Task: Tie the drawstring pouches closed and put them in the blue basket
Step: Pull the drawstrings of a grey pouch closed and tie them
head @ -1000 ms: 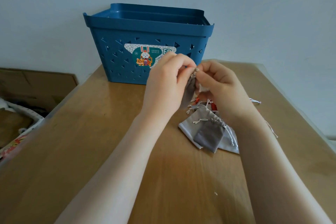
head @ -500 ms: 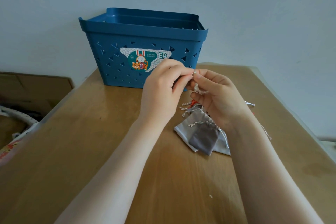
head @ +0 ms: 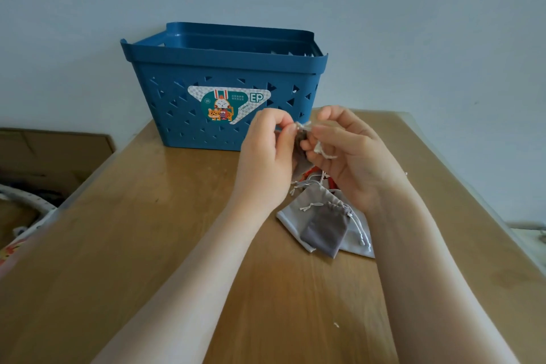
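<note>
Wooden table (head: 147, 245) | blue basket (head: 224, 68) shifted right | hands lower

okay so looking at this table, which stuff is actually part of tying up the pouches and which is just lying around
Part of the job:
- blue basket
- small grey pouch held between the left hand and right hand, its cream drawstring pinched by both
- pile of grey pouches on the table

Just lying about:
- cardboard to the left, off the table
- small scrap on the table
</note>
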`<act>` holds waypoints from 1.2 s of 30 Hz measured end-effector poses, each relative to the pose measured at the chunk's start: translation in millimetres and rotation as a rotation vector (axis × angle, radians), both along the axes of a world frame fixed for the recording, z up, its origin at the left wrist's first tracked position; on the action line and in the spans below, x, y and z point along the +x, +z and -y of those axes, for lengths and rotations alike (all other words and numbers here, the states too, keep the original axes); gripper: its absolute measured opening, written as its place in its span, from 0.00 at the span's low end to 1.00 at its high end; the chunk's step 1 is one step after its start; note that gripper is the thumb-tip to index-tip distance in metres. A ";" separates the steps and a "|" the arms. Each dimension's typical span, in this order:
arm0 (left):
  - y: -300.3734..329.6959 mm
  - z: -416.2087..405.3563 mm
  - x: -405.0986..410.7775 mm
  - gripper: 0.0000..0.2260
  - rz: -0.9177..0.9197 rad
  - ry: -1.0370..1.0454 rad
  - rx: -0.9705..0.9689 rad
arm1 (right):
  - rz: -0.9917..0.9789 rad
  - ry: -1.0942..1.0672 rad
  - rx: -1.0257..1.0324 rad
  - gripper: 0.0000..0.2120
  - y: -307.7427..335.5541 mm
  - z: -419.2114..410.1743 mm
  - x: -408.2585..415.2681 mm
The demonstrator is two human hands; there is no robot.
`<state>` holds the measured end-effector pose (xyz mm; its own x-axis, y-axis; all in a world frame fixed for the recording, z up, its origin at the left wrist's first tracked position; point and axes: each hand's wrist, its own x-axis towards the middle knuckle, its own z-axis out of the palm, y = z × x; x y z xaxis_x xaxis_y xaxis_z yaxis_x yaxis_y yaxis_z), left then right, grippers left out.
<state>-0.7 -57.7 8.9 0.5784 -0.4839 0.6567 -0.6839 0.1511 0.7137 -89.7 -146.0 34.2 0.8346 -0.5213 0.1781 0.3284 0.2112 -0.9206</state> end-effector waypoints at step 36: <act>23.6 -20.3 6.3 0.05 -0.279 -0.123 -0.034 | -0.125 -0.156 -0.301 0.09 -13.4 -8.3 12.8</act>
